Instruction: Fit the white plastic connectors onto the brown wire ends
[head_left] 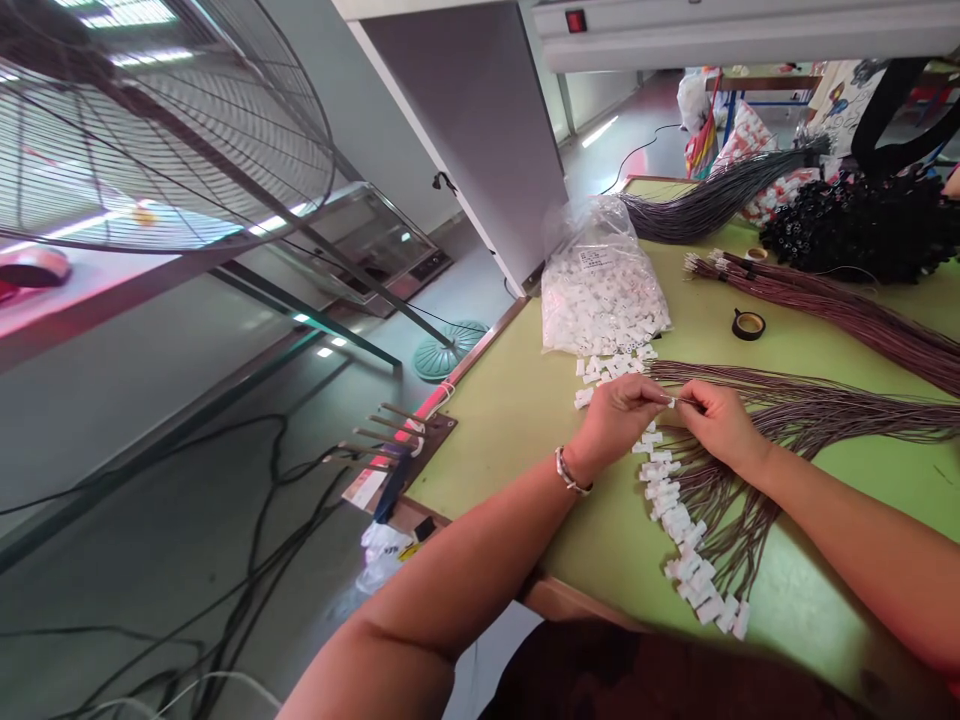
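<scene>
My left hand pinches a small white plastic connector, mostly hidden by the fingertips. Close against it, my right hand grips the end of a thin brown wire between thumb and finger. Whether the wire tip sits inside the connector I cannot tell. Below both hands, a curved row of white connectors lies on the green table, with brown wires running from them. Loose brown wires stretch away to the right. Loose white connectors are scattered just beyond my left hand.
A clear plastic bag of white connectors stands at the back of the table. Black tape, a brown wire bundle, dark wires and a black pile lie beyond. A pronged rack sits at the left edge.
</scene>
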